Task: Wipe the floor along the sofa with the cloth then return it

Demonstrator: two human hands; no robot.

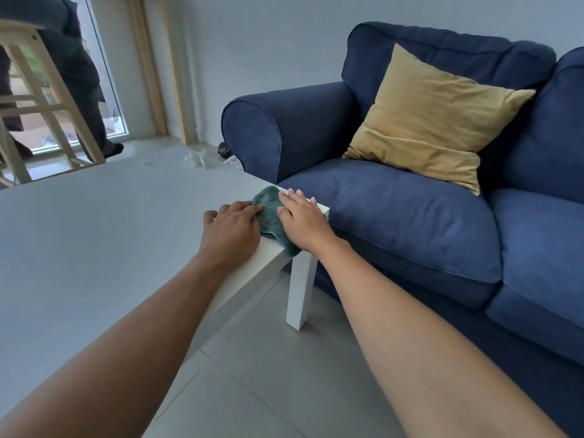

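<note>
A green cloth [268, 213] lies bunched on the corner of the white table [94, 248], with one end hanging over the table's edge. My right hand [300, 219] rests flat on top of the cloth, fingers spread. My left hand [232, 227] lies on the table just left of it, fingertips touching the cloth's edge. The blue sofa [395, 222] stands right behind that corner. The tiled floor [284, 374] runs between the table and the sofa's front.
A mustard cushion [429, 118] leans on the sofa back. The white table leg [300, 292] stands on the tiles close to the sofa. A wooden stool [41, 99] and a standing person [85, 77] are far left by the window; small items [202, 158] litter the floor there.
</note>
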